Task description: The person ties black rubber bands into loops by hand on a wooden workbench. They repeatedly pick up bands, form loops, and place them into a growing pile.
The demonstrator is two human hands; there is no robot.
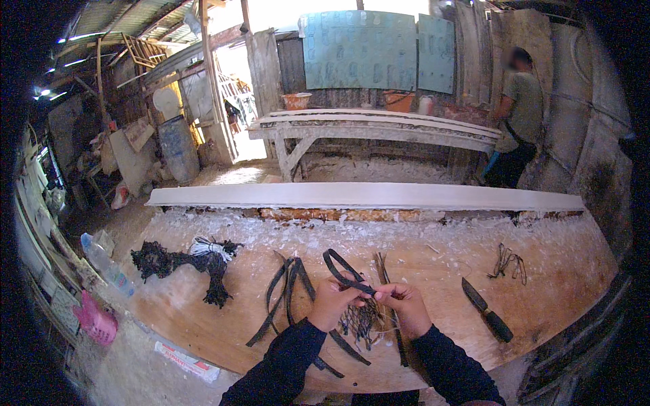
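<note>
A flat black strip [332, 260], rubber-like, curves up in a loop above the wooden table. My left hand [330, 301] is closed round it, and my right hand [406, 308] pinches its end close to the left fingertips. Under my hands lies a bunch of thin dark strands [360, 326], partly hidden by them. More black strips [290, 294] are spread beside my left hand. Narrow dark strips [382, 267] run past my right hand. Farther right lies a knife [481, 301] with a dark handle, its tip pointing away from me.
A dark stringy bundle [176, 260] with white cord [208, 249] lies left on the table [447, 271]; a small wire-like tangle [508, 264] lies right. A long white slab [365, 195] borders the far edge. A plastic bottle [105, 260] is leftmost. Another person [525, 101] stands by the back bench [379, 122].
</note>
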